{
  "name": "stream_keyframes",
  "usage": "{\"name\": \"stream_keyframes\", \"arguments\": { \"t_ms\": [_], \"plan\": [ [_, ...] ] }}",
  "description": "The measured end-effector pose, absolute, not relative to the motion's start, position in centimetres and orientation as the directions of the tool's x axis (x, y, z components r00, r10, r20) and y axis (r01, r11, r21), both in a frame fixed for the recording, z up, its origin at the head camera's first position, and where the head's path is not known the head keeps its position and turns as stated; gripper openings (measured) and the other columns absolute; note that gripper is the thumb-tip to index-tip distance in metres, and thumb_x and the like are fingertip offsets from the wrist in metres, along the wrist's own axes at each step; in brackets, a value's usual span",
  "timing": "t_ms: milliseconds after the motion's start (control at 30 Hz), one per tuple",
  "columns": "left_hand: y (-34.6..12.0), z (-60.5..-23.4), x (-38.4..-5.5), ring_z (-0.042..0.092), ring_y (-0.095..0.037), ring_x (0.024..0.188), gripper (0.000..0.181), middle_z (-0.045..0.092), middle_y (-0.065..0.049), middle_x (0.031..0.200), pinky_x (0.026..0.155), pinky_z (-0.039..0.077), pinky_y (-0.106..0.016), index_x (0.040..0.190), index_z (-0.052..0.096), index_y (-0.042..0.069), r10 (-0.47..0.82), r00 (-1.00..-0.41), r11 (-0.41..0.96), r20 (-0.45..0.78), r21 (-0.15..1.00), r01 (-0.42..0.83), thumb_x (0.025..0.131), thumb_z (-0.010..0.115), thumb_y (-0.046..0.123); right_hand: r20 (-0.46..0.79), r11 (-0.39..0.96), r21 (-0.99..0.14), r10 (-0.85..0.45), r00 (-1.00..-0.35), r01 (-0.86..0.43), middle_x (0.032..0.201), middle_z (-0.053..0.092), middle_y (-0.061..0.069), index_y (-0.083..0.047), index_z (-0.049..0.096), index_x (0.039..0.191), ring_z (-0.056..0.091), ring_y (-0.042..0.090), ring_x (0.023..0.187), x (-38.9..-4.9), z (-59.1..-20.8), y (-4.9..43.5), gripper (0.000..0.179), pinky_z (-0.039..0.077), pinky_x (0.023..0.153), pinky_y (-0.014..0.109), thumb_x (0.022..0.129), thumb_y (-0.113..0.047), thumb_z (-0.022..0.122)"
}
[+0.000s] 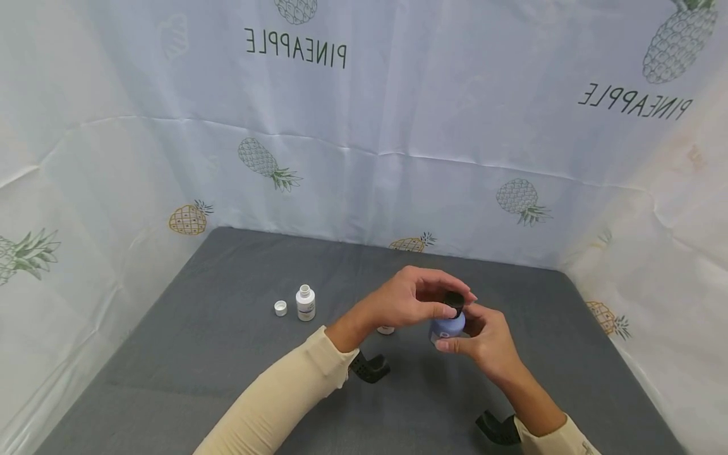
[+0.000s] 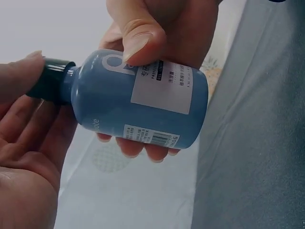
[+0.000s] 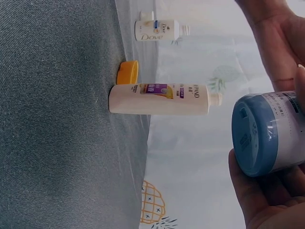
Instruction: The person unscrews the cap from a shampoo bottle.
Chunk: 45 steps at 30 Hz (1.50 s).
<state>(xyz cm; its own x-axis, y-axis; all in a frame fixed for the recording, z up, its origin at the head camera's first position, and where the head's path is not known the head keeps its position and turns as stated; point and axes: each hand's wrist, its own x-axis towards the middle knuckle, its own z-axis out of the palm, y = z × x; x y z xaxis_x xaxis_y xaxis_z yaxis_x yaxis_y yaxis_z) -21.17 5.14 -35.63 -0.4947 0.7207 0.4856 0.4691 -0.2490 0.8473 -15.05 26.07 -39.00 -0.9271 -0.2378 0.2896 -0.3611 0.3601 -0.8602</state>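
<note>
My right hand (image 1: pixel 488 335) grips a small blue shampoo bottle (image 2: pixel 109 107) round its body, holding it above the table. The label and barcode face the left wrist view; the base shows in the right wrist view. With thumb and fingers my left hand (image 1: pixel 406 296) holds the bottle's black cap (image 2: pixel 59 78), which sits on the neck. Just behind my left wrist stands a white capless bottle (image 3: pixel 162 99), mostly hidden in the head view. Its yellow cap (image 3: pixel 127 72) lies beside it.
Farther left on the grey table (image 1: pixel 188 354) stands a white Dove bottle (image 1: pixel 306 304) without its cap. A small white cap (image 1: pixel 280 308) lies to its left. Curtains with pineapple prints (image 1: pixel 364 139) enclose the table's back and sides. Black wrist mounts (image 1: pixel 372 368) stick out below both hands.
</note>
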Motion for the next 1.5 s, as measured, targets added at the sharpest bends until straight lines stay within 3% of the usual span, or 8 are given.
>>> {"name": "stream_keyframes", "arguments": {
  "t_ms": [333, 500, 700, 800, 933, 1133, 1333, 1500],
  "plan": [
    [5.3, -36.1, -20.2, 0.075, -0.005, 0.097, 0.041, 0.07, -0.02, 0.115, 0.096, 0.062, -0.03, 0.118, 0.07, 0.002, 0.644, -0.661, -0.183, 0.385, 0.917, 0.356, 0.081, 0.086, -0.002, 0.307, 0.331, -0.858, -0.284, -0.908, -0.393, 0.106, 0.077, -0.013, 0.006, 0.07, 0.123, 0.075, 0.009, 0.095, -15.1, -39.3, 26.1, 0.049, 0.062, 0.083, 0.023, 0.076, 0.004, 0.087],
    [5.4, -36.3, -20.3, 0.071, -0.011, 0.107, 0.045, 0.067, -0.019, 0.123, 0.101, 0.059, -0.029, 0.123, 0.068, 0.001, 0.64, -0.614, -0.216, 0.463, 0.875, 0.434, 0.081, 0.084, -0.006, 0.315, 0.316, -0.858, -0.296, -0.902, -0.404, 0.108, 0.077, -0.015, 0.007, 0.069, 0.125, 0.075, 0.009, 0.096, -15.2, -39.4, 26.2, 0.052, 0.063, 0.082, 0.024, 0.077, 0.006, 0.086],
    [5.1, -36.4, -21.1, 0.058, -0.05, 0.133, 0.04, 0.057, -0.038, 0.139, 0.113, 0.053, -0.041, 0.135, 0.056, -0.015, 0.636, -0.52, -0.405, 0.571, 0.82, 0.405, 0.095, 0.064, -0.01, 0.334, 0.325, -0.846, -0.294, -0.896, -0.422, 0.107, 0.077, -0.015, 0.009, 0.068, 0.124, 0.075, 0.008, 0.094, -15.2, -39.0, 26.1, 0.049, 0.062, 0.082, 0.021, 0.078, 0.006, 0.085],
    [5.0, -36.4, -21.4, 0.056, -0.054, 0.133, 0.038, 0.057, -0.041, 0.138, 0.114, 0.052, -0.042, 0.135, 0.055, -0.017, 0.668, -0.48, -0.417, 0.569, 0.82, 0.393, 0.098, 0.06, -0.01, 0.326, 0.33, -0.847, -0.295, -0.898, -0.416, 0.102, 0.077, -0.015, 0.01, 0.07, 0.119, 0.075, 0.008, 0.09, -15.1, -38.9, 26.0, 0.045, 0.062, 0.081, 0.022, 0.077, 0.005, 0.085],
    [5.0, -36.4, -21.2, 0.067, -0.042, 0.124, 0.034, 0.062, -0.04, 0.129, 0.108, 0.056, -0.039, 0.128, 0.06, -0.016, 0.699, -0.483, -0.37, 0.527, 0.845, 0.387, 0.095, 0.065, -0.012, 0.312, 0.34, -0.849, -0.294, -0.903, -0.404, 0.098, 0.076, -0.014, 0.01, 0.071, 0.112, 0.075, 0.008, 0.088, -15.1, -38.9, 26.0, 0.039, 0.063, 0.079, 0.024, 0.076, 0.005, 0.086],
    [5.3, -36.4, -20.7, 0.073, -0.006, 0.098, 0.035, 0.069, -0.029, 0.115, 0.098, 0.061, -0.031, 0.116, 0.069, -0.007, 0.649, -0.613, -0.284, 0.451, 0.891, 0.354, 0.083, 0.08, -0.011, 0.307, 0.341, -0.851, -0.296, -0.905, -0.4, 0.1, 0.076, -0.01, 0.004, 0.072, 0.113, 0.074, 0.01, 0.09, -15.3, -39.2, 26.1, 0.042, 0.063, 0.08, 0.024, 0.075, 0.004, 0.088],
    [5.5, -36.6, -20.4, 0.069, -0.004, 0.099, 0.04, 0.063, -0.021, 0.12, 0.101, 0.059, -0.028, 0.116, 0.068, -0.005, 0.64, -0.613, -0.265, 0.464, 0.882, 0.39, 0.08, 0.084, -0.009, 0.326, 0.316, -0.847, -0.326, -0.888, -0.427, 0.103, 0.077, -0.011, 0.004, 0.071, 0.122, 0.074, 0.011, 0.091, -15.4, -39.5, 26.2, 0.049, 0.063, 0.078, 0.027, 0.075, 0.006, 0.086],
    [5.0, -36.4, -20.7, 0.067, -0.016, 0.128, 0.051, 0.059, -0.025, 0.143, 0.111, 0.052, -0.028, 0.133, 0.062, -0.006, 0.685, -0.556, -0.286, 0.471, 0.876, 0.389, 0.085, 0.077, -0.011, 0.328, 0.324, -0.844, -0.319, -0.89, -0.427, 0.102, 0.077, -0.011, 0.004, 0.071, 0.12, 0.074, 0.011, 0.09, -15.4, -39.3, 26.1, 0.047, 0.063, 0.08, 0.025, 0.076, 0.006, 0.086]
  ]
}}
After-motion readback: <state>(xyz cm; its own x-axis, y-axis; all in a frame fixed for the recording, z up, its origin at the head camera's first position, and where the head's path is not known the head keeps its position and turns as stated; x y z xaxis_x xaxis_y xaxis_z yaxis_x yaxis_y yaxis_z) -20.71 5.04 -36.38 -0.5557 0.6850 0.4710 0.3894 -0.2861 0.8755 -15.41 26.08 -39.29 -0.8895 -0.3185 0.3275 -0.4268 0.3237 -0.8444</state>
